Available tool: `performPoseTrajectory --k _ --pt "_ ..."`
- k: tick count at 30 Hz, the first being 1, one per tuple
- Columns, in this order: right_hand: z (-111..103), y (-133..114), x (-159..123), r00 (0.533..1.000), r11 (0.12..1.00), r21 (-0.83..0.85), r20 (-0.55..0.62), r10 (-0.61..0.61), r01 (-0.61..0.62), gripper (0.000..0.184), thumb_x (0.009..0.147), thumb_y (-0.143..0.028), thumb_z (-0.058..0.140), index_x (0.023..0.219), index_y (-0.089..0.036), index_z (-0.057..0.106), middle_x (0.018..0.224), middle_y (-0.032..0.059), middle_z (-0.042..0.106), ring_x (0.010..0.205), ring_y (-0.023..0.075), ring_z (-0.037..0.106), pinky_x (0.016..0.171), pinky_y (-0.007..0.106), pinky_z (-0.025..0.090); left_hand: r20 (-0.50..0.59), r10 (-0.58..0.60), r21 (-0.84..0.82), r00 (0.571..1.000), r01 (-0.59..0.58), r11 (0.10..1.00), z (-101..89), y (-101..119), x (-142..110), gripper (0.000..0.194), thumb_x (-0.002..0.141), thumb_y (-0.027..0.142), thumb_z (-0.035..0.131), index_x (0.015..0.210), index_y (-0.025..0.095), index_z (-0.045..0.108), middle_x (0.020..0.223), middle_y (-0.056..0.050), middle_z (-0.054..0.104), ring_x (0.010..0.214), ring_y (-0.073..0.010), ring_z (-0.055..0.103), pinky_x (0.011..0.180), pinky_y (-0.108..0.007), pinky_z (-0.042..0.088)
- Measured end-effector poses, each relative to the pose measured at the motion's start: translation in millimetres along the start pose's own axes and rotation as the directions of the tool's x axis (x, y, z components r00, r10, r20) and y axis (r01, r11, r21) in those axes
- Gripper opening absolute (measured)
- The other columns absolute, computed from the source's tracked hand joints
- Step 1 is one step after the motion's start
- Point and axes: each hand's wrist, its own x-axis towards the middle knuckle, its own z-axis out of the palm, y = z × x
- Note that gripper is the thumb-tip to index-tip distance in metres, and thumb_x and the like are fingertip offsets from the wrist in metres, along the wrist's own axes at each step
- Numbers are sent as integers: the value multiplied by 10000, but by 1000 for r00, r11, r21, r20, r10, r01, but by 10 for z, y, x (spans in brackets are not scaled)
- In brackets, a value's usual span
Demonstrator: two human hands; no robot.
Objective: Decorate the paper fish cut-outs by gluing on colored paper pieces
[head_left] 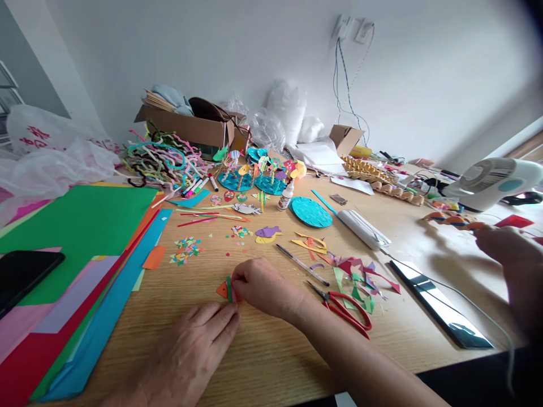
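A small orange paper fish [223, 290] with green and pink stripes lies on the wooden table [263, 350] near the front. My right hand [259, 285] pinches a stripe at the fish's right side, fingers closed. My left hand [186, 353] lies flat on the table just below the fish, fingers stretched out and a fingertip close to it. Red-handled scissors [343, 308] lie to the right of my right wrist.
Coloured paper sheets [80, 226] and a black phone [23, 274] lie at left. Paper scraps [360, 271], a teal disc [310, 212], a glue bottle [286, 196], pipe cleaners [163, 158] and boxes fill the back. Another person's hand [515, 265] is at right, near a tablet [441, 308].
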Motion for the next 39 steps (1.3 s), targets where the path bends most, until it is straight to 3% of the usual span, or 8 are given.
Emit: performPoseTrajectory --k 11,19,29,39 --pt "-87 -1 73 999 1000 -24 -54 -2 0 283 733 -154 447 793 -176 722 728 41 686 583 111 535 496 204 298 66 -11 -1 998 12 1000 -44 10 7 407 802 -3 333 1093 146 576 1090 -45 643 915 -199 551 760 -324 475" --pt "-38 -4 -76 998 998 35 19 -59 59 225 692 -171 479 725 -179 702 666 20 654 555 102 484 499 207 289 -20 -4 28 1000 5 1000 -122 16 18 499 735 -52 270 1080 128 582 1056 -41 668 911 -192 576 749 -319 482" --pt "-15 -21 -22 999 1000 3 42 -18 18 241 699 -179 488 767 -177 720 717 41 678 612 120 536 526 209 320 101 -13 24 995 11 1000 -72 21 1 404 807 9 351 1098 154 590 1110 -45 646 910 -200 565 762 -325 482" --pt "-114 -6 148 1000 1000 19 -1 -14 14 239 705 -127 480 750 -162 712 711 31 678 606 112 549 515 198 322 90 -5 10 996 4 1000 -73 15 -22 386 802 39 377 1107 150 586 1113 -50 644 936 -208 558 774 -341 478"
